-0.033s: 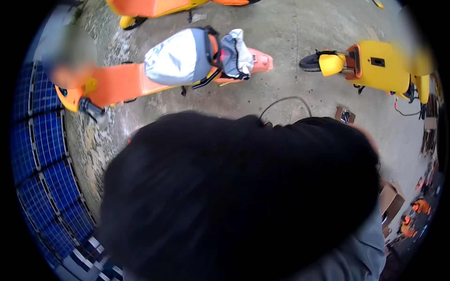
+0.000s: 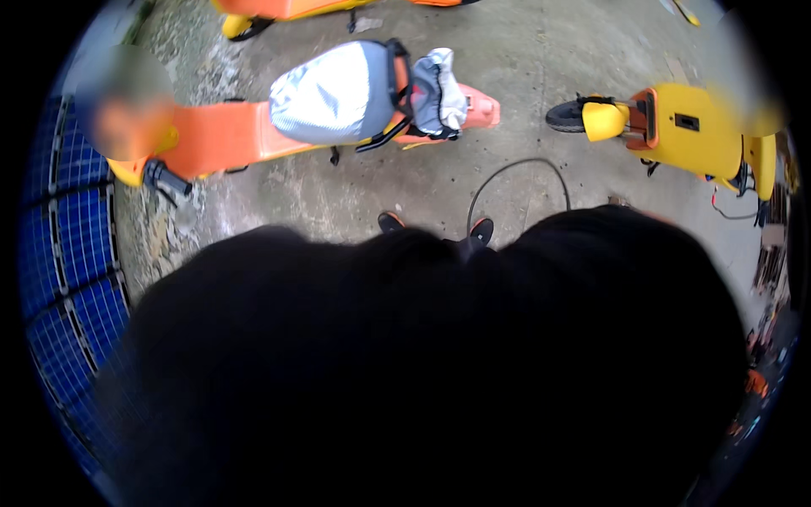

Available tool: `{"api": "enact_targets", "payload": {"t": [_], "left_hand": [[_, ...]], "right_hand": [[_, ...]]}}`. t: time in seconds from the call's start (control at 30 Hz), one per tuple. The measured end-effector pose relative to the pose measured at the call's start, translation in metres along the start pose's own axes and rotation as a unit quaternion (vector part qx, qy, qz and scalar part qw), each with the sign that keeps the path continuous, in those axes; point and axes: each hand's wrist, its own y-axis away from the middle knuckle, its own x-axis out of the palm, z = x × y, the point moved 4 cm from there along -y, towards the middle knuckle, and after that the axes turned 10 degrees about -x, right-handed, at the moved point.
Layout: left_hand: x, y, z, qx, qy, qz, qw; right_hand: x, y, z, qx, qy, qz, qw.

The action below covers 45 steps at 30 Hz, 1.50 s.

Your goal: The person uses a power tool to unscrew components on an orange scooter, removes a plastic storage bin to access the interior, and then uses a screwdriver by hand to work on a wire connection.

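Neither of my hands shows; dark black clothing [image 2: 439,363] fills the lower middle of the head view and hides whatever lies behind it. The tips of two dark shoes, a left one [image 2: 390,221] and a right one [image 2: 481,231], poke out past its upper edge. Beyond them stands an orange scooter [image 2: 221,139] with a silver-grey cover [image 2: 325,93] over its seat. A bundled grey cloth [image 2: 439,91] sits behind that seat. What my hands hold or touch, if anything, is out of sight.
A black cable [image 2: 517,162] loops over the concrete floor [image 2: 507,76]. To the right is a yellow scooter [image 2: 697,127] with its front wheel toward the middle. Blue gridded panels [image 2: 80,224] line the left side. Another orange-and-yellow scooter [image 2: 296,8] is cut off at the top.
The dark clothing now covers more of the lower view, hiding the cardboard boxes and grey sleeve at right. The shoe tips have come into sight. The scooters have shifted slightly right in the picture.
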Motion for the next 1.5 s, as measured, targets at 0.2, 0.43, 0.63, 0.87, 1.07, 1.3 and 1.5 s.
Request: {"api": "enact_targets", "payload": {"t": [0.2,0.43,0.63,0.87,1.07,1.3,1.5], "left_hand": [[-0.049,-0.053,-0.008,0.085,-0.017,-0.084,0.993],[-0.045,-0.072,-0.159,0.216,-0.096,-0.350,0.906],[-0.038,-0.088,-0.211,0.046,-0.077,-0.320,0.943],[0.003,-0.040,-0.274,0.098,-0.078,-0.244,0.962],[-0.010,-0.104,-0.259,0.013,0.151,-0.122,0.981],[-0.091,-0.116,-0.214,0.122,0.014,-0.095,0.988],[-0.134,-0.125,-0.195,0.074,-0.005,-0.067,0.995]], "right_hand": [[0.073,-0.152,0.044,-0.179,-0.046,0.182,0.966],[0.109,-0.231,0.043,-0.246,-0.059,0.288,0.923],[0.123,-0.278,0.008,-0.260,-0.054,0.330,0.906],[0.172,-0.290,-0.207,-0.102,0.040,0.146,0.983],[0.242,-0.324,-0.313,0.061,-0.048,0.212,0.974],[0.183,-0.408,-0.449,0.067,0.048,0.084,0.993],[0.201,-0.573,-0.430,-0.189,0.318,0.127,0.920]]}}
